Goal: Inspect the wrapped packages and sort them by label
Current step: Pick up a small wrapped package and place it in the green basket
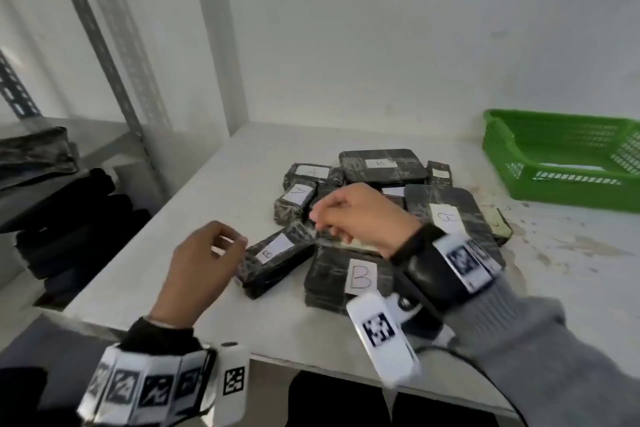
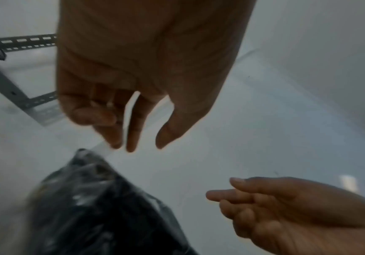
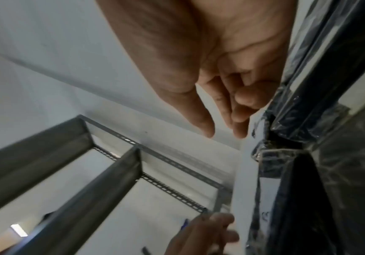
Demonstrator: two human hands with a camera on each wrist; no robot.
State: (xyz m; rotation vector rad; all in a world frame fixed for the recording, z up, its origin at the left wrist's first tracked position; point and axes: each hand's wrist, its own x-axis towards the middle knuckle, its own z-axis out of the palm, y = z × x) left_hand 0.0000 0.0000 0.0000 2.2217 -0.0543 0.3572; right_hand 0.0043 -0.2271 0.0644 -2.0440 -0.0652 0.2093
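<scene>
Several black plastic-wrapped packages with white labels lie in a pile on the white table (image 1: 207, 184). A small one marked B (image 1: 277, 260) lies at the pile's near left, and a bigger B package (image 1: 360, 277) lies beside it. Another, marked A (image 1: 296, 199), sits further back. My left hand (image 1: 232, 243) hovers just left of the small B package, fingers loosely curled and empty; the left wrist view shows the left hand (image 2: 146, 145) above a black package (image 2: 94, 207). My right hand (image 1: 320, 218) hangs over the middle of the pile, holding nothing. In the right wrist view my right hand (image 3: 224, 133) is beside the wrapped packages (image 3: 318, 86).
A green plastic basket (image 1: 561, 163) stands at the table's far right. A grey metal rack (image 1: 114, 73) stands to the left, with dark bundles (image 1: 69, 218) on its lower shelves. A wall closes the back of the table.
</scene>
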